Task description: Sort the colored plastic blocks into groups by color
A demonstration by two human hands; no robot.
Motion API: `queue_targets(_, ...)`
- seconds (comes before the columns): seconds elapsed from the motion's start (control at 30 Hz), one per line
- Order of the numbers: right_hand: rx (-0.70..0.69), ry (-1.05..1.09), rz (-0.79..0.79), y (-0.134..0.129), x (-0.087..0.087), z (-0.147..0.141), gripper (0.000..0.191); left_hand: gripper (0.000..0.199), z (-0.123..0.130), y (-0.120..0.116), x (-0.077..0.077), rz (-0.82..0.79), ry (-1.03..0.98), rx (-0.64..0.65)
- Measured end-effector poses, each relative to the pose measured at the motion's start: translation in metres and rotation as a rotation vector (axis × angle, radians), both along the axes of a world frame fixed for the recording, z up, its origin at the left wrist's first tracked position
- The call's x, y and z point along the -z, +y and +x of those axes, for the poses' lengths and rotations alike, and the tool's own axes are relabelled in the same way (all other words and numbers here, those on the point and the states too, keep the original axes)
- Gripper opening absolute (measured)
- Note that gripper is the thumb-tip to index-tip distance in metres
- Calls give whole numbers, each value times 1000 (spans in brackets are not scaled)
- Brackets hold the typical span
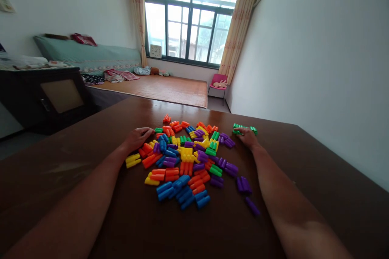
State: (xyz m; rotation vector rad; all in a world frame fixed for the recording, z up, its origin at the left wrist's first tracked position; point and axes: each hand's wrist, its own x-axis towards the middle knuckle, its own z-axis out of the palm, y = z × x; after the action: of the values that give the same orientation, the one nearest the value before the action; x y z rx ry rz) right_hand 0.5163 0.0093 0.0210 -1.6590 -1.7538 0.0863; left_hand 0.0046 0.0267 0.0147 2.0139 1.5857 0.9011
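Observation:
A spread-out pile of plastic toy building blocks (186, 153), in orange, yellow, blue, purple and green, covers the middle of the brown table (194, 234). My left hand (138, 137) rests at the pile's left edge, fingers loosely stretched out. Its fingertips are close to a small green block (158, 130); whether they touch it I cannot tell. Right of the pile, my right hand (247, 136) has its fingers on a row of joined green blocks (240, 126). Part of that row is hidden behind the fingers. Purple blocks (243, 185) lie beside my right forearm.
Beyond the table's far edge is a bed with a brown mat (179, 87). A dark cabinet (60, 89) stands at the left. A pink chair (219, 81) with a soft toy is by the window, and a white wall (319, 48) runs along the right.

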Motion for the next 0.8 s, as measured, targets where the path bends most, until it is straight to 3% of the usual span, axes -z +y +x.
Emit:
queue_targets(0.17, -131, 29, -108, 25, 26, 26, 26, 59, 1, -2, -2, 6, 10, 22)
queue_targets(0.27, -148, -1, -126, 45, 31, 22, 25, 59, 0, 0, -1, -10, -13, 37)
queue_targets(0.43, -93, -285, -167, 80, 20, -11, 20, 60, -2, 2, 4, -42, -56, 30)
queue_targets(0.67, 184, -574, -215, 98, 7, -10, 21, 54, -1, -1, 5, 36, 13, 21)
queue_targets(0.73, 144, -554, -149, 93, -2, -29, 24, 53, 0, -1, 5, 41, 26, 3)
queue_targets(0.8, -12, -500, -49, 83, -15, -67, 25, 52, 0, 0, 6, 52, 56, 4)
